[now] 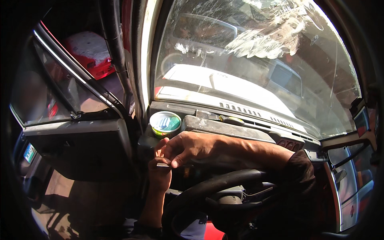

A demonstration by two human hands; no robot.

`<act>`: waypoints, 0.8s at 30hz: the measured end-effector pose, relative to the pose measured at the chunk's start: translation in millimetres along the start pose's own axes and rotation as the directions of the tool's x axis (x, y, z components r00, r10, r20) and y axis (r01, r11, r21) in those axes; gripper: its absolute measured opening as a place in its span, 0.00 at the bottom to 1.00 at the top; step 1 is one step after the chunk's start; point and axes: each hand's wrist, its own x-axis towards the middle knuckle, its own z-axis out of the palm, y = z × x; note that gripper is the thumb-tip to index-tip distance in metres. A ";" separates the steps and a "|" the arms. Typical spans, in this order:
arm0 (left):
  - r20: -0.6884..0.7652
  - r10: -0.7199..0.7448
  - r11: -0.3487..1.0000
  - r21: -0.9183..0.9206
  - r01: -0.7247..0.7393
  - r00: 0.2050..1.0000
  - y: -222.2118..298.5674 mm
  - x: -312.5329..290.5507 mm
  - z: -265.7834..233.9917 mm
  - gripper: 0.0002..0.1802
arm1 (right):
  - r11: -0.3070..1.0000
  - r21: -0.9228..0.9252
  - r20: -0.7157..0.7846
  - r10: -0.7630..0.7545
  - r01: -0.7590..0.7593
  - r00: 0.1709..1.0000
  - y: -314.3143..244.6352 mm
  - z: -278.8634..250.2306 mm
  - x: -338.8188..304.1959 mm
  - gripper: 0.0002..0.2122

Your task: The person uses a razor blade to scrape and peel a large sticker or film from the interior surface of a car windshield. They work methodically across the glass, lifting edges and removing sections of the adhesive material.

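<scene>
My right hand reaches across from the right above the steering wheel. Its fingers are bent, with the thumb pressed down at my left hand, which comes up from below with its fingers curled. Between the two hands shows the edge of a small, thin, pale piece, too little of it visible to name. Just beyond them, a round tub with a green side and a white and teal top stands on the dashboard. A scraper with a black and yellow handle lies farther right, along the base of the windshield.
White smears cover part of the windshield, mostly at its upper middle. On the left the car door stands open. Dashboard switches sit beyond my right forearm. A white hood and other vehicles show outside.
</scene>
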 end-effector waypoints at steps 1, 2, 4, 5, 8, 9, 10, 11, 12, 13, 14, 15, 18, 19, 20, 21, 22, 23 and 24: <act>-0.016 -0.003 1.000 0.005 0.003 1.000 1.1 -0.8 0.3 0.11 | 0.999 -0.037 0.008 -0.029 0.029 1.000 -2.6 1.5 0.5 0.18; -0.035 -0.016 0.999 0.037 0.017 0.999 2.9 -1.4 0.5 0.10 | 0.995 -0.085 0.009 -0.052 0.053 0.999 -5.2 3.0 0.8 0.18; -0.012 0.027 0.990 0.137 -0.025 1.000 7.4 -2.9 2.3 0.09 | 0.988 -0.148 0.055 -0.045 0.053 0.997 -9.8 5.9 1.5 0.15; -0.054 0.032 0.998 0.061 -0.028 0.998 9.6 -4.4 4.6 0.05 | 0.976 -0.212 0.059 -0.029 0.041 0.998 -11.9 6.6 1.0 0.15; -0.064 0.001 0.994 0.112 0.006 0.998 17.6 -9.6 10.7 0.09 | 0.950 -0.311 0.126 0.027 0.013 0.992 -19.0 3.9 -4.8 0.12; -0.156 -0.041 0.994 0.093 0.056 0.987 20.3 -12.1 12.3 0.11 | 0.935 -0.355 0.164 0.086 -0.023 0.983 -22.6 0.8 -8.2 0.12; -0.178 -0.030 0.992 0.119 0.051 0.984 23.2 -14.0 11.8 0.10 | 0.897 -0.433 0.167 0.176 -0.088 0.970 -27.7 -3.3 -11.8 0.11; -0.191 -0.045 0.987 0.141 0.073 0.981 26.7 -16.5 9.5 0.10 | 0.903 -0.428 0.131 0.103 -0.037 0.986 -33.6 -7.3 -16.5 0.11; -0.206 -0.055 0.986 0.142 0.085 0.977 29.2 -18.5 5.2 0.10 | 0.889 -0.457 0.065 0.059 -0.023 0.996 -40.9 -11.4 -22.6 0.10; -0.213 -0.114 0.986 0.094 0.137 0.970 32.9 -21.6 -2.5 0.07 | 0.873 -0.487 -0.003 0.015 -0.015 1.000 -49.4 -14.9 -30.2 0.09; -0.197 -0.141 0.987 0.049 0.154 0.970 33.6 -23.9 -11.1 0.06 | 0.857 -0.516 -0.069 -0.028 -0.012 0.997 -58.9 -17.3 -38.4 0.09; -0.177 -0.124 0.981 0.129 0.148 0.976 35.1 -28.1 -22.5 0.04 | 0.884 -0.467 -0.190 -0.110 0.008 0.976 -69.9 -19.6 -46.1 0.08; -0.042 -0.106 0.950 0.290 0.114 0.993 36.1 -43.7 -69.2 0.20 | 0.940 -0.326 -0.582 -0.280 0.097 0.764 -107.4 -22.3 -74.9 0.07; -0.071 -0.174 0.921 0.341 0.188 0.982 34.7 -51.5 -85.9 0.23 | 0.886 -0.453 -0.662 -0.411 0.102 0.627 -121.0 -22.7 -86.4 0.08; -0.111 -0.255 0.878 0.390 0.278 0.961 33.0 -60.4 -103.2 0.22 | 0.814 -0.574 -0.698 -0.541 0.085 0.470 -133.6 -23.3 -96.7 0.08; -0.157 -0.342 0.817 0.437 0.376 0.926 32.8 -68.6 -123.0 0.14 | 0.649 -0.761 -0.616 -0.724 0.003 0.310 -143.3 -24.3 -104.2 0.08; -0.187 -0.457 0.771 0.404 0.492 0.870 28.3 -76.9 -140.6 0.11 | 0.452 -0.884 -0.466 -0.869 -0.117 0.167 -151.5 -25.9 -111.0 0.08; -0.224 -0.575 0.638 0.479 0.602 0.787 26.0 -85.2 -159.8 0.11 | 0.345 -0.905 -0.384 -0.914 -0.247 0.131 -159.4 -27.5 -118.8 0.08; -0.273 -0.674 0.480 0.544 0.688 0.686 21.9 -91.3 -178.8 0.11 | 0.229 -0.898 -0.285 -0.953 -0.375 0.100 -165.7 -30.0 -124.5 0.07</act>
